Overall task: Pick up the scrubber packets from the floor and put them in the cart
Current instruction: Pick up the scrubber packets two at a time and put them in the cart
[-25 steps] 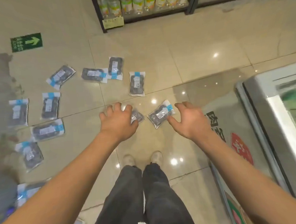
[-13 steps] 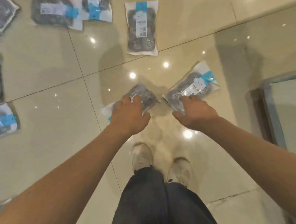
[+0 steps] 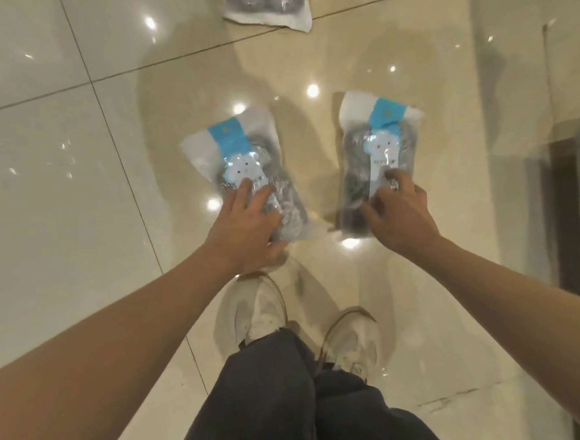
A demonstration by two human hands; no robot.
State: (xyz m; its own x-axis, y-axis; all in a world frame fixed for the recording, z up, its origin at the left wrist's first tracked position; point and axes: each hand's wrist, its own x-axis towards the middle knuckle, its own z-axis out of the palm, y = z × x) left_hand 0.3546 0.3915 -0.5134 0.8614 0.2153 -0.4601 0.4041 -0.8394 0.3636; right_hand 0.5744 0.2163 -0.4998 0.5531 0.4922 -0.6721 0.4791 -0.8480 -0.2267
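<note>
Both hands grip packets above the white shoes (image 3: 258,308): the left hand (image 3: 244,230) clasps one scrubber packet (image 3: 244,175), the right hand (image 3: 400,215) pinches another packet (image 3: 373,152). A third packet (image 3: 266,1) lies on the floor (image 3: 55,167) beyond them.

Bare forearms, dark trousers (image 3: 278,409), white sneakers (image 3: 259,311)

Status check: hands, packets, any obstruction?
Left hand gripping left packet. Right hand gripping right packet. Third packet on floor ahead. Nothing blocking.
</note>
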